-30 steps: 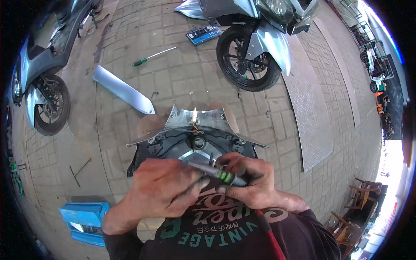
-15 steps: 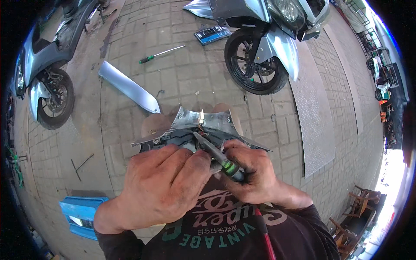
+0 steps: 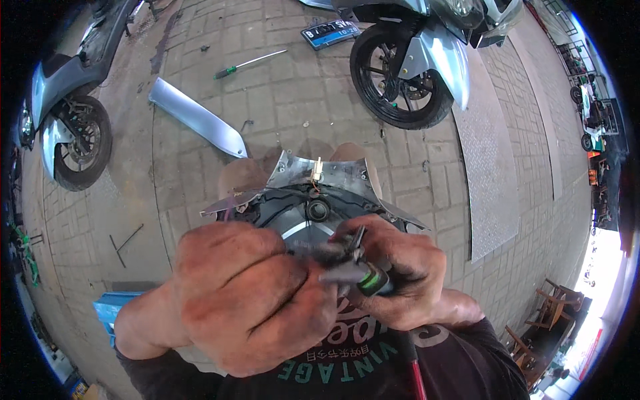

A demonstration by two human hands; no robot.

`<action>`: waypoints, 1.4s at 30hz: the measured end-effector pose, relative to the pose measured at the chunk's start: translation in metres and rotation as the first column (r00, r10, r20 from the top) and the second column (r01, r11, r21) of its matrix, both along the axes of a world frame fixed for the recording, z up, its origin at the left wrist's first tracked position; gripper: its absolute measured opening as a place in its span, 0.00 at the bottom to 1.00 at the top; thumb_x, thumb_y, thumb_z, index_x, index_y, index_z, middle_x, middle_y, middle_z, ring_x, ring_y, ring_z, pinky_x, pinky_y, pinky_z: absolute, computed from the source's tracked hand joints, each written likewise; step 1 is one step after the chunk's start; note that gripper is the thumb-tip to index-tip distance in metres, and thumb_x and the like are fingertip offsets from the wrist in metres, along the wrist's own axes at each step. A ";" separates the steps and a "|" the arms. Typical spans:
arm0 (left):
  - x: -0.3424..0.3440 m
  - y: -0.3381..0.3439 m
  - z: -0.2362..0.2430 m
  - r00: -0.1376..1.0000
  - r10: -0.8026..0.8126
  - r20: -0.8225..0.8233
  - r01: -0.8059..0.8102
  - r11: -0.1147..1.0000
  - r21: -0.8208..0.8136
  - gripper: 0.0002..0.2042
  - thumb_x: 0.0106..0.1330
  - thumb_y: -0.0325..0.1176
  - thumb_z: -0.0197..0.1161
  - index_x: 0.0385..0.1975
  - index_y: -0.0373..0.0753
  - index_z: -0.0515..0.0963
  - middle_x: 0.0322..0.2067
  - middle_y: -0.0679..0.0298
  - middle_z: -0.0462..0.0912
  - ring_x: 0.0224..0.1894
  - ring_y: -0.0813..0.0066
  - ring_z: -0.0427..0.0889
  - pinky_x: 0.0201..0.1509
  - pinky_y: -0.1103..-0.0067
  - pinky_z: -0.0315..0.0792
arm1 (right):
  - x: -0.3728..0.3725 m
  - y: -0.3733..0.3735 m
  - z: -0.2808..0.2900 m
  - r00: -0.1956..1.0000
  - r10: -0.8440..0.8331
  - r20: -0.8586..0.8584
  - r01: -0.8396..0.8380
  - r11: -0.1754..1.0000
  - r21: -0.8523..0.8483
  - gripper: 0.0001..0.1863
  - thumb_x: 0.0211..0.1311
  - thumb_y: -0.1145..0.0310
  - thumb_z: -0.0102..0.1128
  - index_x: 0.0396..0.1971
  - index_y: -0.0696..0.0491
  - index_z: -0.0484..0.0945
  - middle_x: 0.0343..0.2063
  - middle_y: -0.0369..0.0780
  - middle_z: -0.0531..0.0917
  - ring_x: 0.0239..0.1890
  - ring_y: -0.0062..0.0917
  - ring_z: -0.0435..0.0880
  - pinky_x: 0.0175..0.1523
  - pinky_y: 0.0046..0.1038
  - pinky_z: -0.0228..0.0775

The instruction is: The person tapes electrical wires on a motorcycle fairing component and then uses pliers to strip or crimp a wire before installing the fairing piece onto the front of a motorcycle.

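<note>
Headlight assembly [image 3: 303, 200]: grey and black scooter front panel with round socket in middle, resting on lap, tilted up toward camera, lower part hidden behind both hands.
Left hand [image 3: 250, 293]: grimy, clenched into fist just below panel, knuckles up, fingers curled around dark end of tool; cannot tell what else sits inside.
Right hand [image 3: 400, 277]: grimy, grasping tool handle, fingers wrapped tight, touching left hand at middle.
Tool [image 3: 353, 270]: dark handle with green band, clamped between both hands, tip aimed at panel underside; tip itself blurred.
Scooter ahead [image 3: 407, 60]: silver, front wheel and fender at top right, well apart from hands.
Scooter left [image 3: 67, 127]: silver-blue, wheel at left edge.
Silver trim panel [image 3: 197, 123]: long, flat on paving, between left scooter and lap.
Blue tray [image 3: 110, 313]: on ground by left forearm.
Number plate [image 3: 330, 33]: flat on paving near front wheel.
Screwdriver [image 3: 247, 63]: green handle, lying on paving, top centre.
</note>
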State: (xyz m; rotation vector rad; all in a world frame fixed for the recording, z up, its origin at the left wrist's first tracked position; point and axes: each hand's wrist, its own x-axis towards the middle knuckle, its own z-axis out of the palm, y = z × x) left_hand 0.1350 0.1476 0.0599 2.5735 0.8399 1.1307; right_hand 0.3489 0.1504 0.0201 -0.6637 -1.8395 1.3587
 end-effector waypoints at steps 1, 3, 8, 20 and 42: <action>0.001 0.002 -0.005 0.992 -0.045 0.118 0.033 0.994 0.101 0.09 0.39 0.27 0.63 0.22 0.36 0.74 0.15 0.67 0.70 0.15 0.77 0.69 0.12 0.82 0.62 | 0.001 -0.001 -0.003 0.996 0.032 -0.084 -0.032 0.999 0.005 0.14 0.36 0.77 0.66 0.27 0.62 0.74 0.23 0.43 0.77 0.31 0.38 0.79 0.48 0.36 0.69; -0.004 -0.003 -0.001 0.987 -0.074 0.144 0.076 0.997 -0.004 0.08 0.42 0.27 0.63 0.23 0.36 0.74 0.16 0.66 0.71 0.14 0.75 0.70 0.12 0.82 0.63 | 0.025 0.002 -0.002 0.969 -0.182 -0.167 0.171 0.982 -0.078 0.14 0.40 0.77 0.62 0.30 0.65 0.72 0.29 0.46 0.74 0.35 0.41 0.77 0.50 0.39 0.68; -0.036 -0.040 -0.027 0.978 0.174 0.112 -0.139 0.953 -0.268 0.07 0.49 0.28 0.63 0.26 0.35 0.75 0.17 0.62 0.74 0.13 0.70 0.72 0.14 0.79 0.65 | 0.120 0.037 0.008 0.203 -0.933 -0.298 0.750 0.344 -0.565 0.20 0.58 0.78 0.39 0.47 0.78 0.59 0.59 0.60 0.57 0.53 0.51 0.67 0.57 0.51 0.64; -0.010 -0.038 -0.019 0.970 0.200 0.141 -0.136 0.920 -0.367 0.11 0.59 0.42 0.59 0.29 0.40 0.77 0.21 0.65 0.80 0.21 0.66 0.78 0.28 0.75 0.71 | 0.038 -0.010 -0.004 0.794 -0.580 0.184 0.601 0.793 -0.098 0.16 0.39 0.79 0.65 0.32 0.62 0.74 0.36 0.39 0.76 0.34 0.23 0.73 0.41 0.22 0.64; 0.001 -0.037 -0.012 0.947 0.301 0.112 -0.264 0.927 -0.266 0.12 0.48 0.33 0.70 0.30 0.38 0.77 0.22 0.62 0.81 0.23 0.63 0.81 0.28 0.75 0.73 | 0.012 -0.008 0.018 0.985 0.169 -0.020 -0.144 0.764 -0.628 0.18 0.50 0.74 0.64 0.41 0.63 0.73 0.37 0.40 0.79 0.46 0.25 0.76 0.50 0.28 0.66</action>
